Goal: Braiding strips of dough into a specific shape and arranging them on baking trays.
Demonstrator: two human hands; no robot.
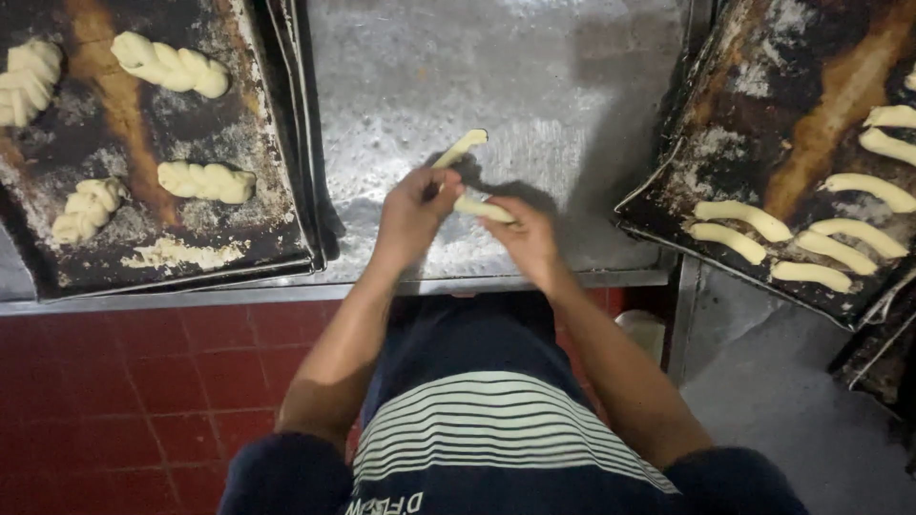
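Dough strand (461, 148) in left hand (412, 212): pale cream-yellow. Second strand (482, 209) at right hand (528, 238): same pale yellow. Metal table (496, 76): dull silver-grey, speckled white with flour. Left tray (134, 143): blackened, rust-brown streak, white flour patches; braided dough pieces (205, 181) cream. Right tray (782, 124): dark, brown streak; plain dough sticks (744, 215) pale yellow. Floor tiles (143, 381): red. Shirt (477, 420): navy, white horizontal stripes.

I can't see how my left hand (412, 212) and right hand (528, 238) grip the dough strip (469, 175); its middle is hidden behind my fingers. The left tray (277, 172) and right tray (668, 205) are cut off at the frame edges, as is one braided dough piece (27, 80).
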